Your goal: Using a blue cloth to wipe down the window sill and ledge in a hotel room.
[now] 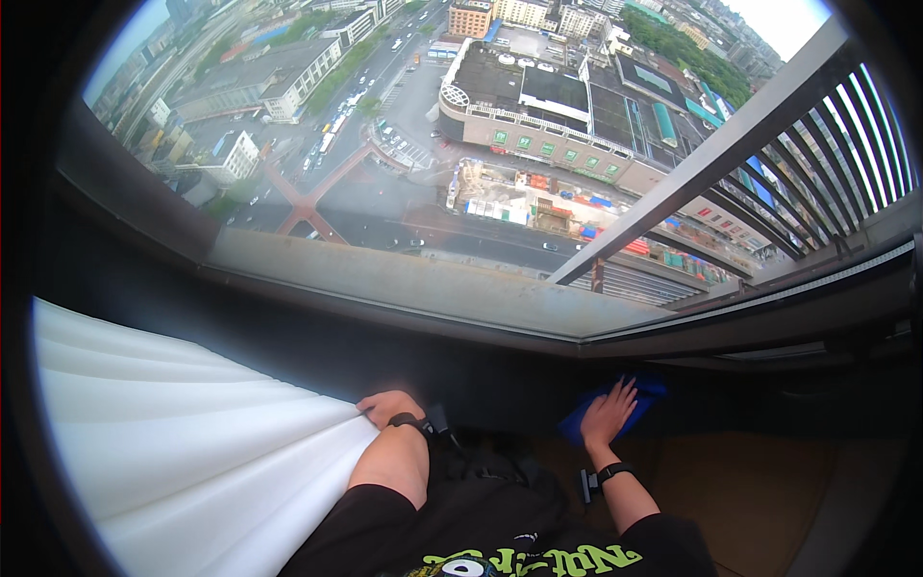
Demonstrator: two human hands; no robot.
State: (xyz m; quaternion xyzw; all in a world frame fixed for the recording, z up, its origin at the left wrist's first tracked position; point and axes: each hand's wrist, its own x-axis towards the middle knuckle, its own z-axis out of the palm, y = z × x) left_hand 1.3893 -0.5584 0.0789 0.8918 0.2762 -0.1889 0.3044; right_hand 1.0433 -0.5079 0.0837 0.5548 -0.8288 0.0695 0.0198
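White curtain [183, 442], 8 o'clock: big, soft, light, pleated; folds run long from 9 toward 4 o'clock, converging at your grip. Your left hand [387, 406] clenched on gathered edge; bunch folds there, judged easiest hold. Blue cloth [635, 396], 4 o'clock, on dark sill [750, 385] below window: limp, light, likely slides easily; long axis roughly 7-to-1. Your right hand [609, 413] flat on it, fingers spread, not gripping.

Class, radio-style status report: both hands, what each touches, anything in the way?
Left hand gripping white curtain, bunched aside. Right hand flat on blue cloth below window. Nothing between them.
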